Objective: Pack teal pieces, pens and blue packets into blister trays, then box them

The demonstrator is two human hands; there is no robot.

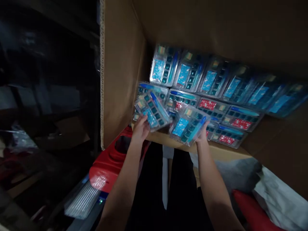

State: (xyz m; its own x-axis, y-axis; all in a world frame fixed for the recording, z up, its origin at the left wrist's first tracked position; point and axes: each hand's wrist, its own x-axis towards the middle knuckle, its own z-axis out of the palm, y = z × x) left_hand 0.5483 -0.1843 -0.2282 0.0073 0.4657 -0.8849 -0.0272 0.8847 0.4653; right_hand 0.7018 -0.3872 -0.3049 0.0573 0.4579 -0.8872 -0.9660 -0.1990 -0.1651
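The person's left hand (141, 128) has its grip closed on the lower left edge of a clear plastic pack (155, 110), which it holds tilted over the near left part of a large cardboard box (120, 61). The right hand (203, 131) has its grip on the right edge of a second clear pack (189, 125), slanted the other way; the two held packs are near each other but apart. Each shows a blue speckled panel, a line of dark teal squares and a blue pen-like piece (motion blur softens the finer detail). Inside the box, a back row of packs (185, 70) with blue panels leans side by side toward the far wall, running from the left corner off to the right. In front of it lie front packs (242, 119), several with red speckled panels, turned sideways and partly hidden by the held ones. Outside the box, a red plastic piece (103, 175) with a dark opening sits by the left forearm, and a ribbed, clear stack (83, 199) lies below it. A pale crumpled sheet (285, 186) spreads at the lower right.
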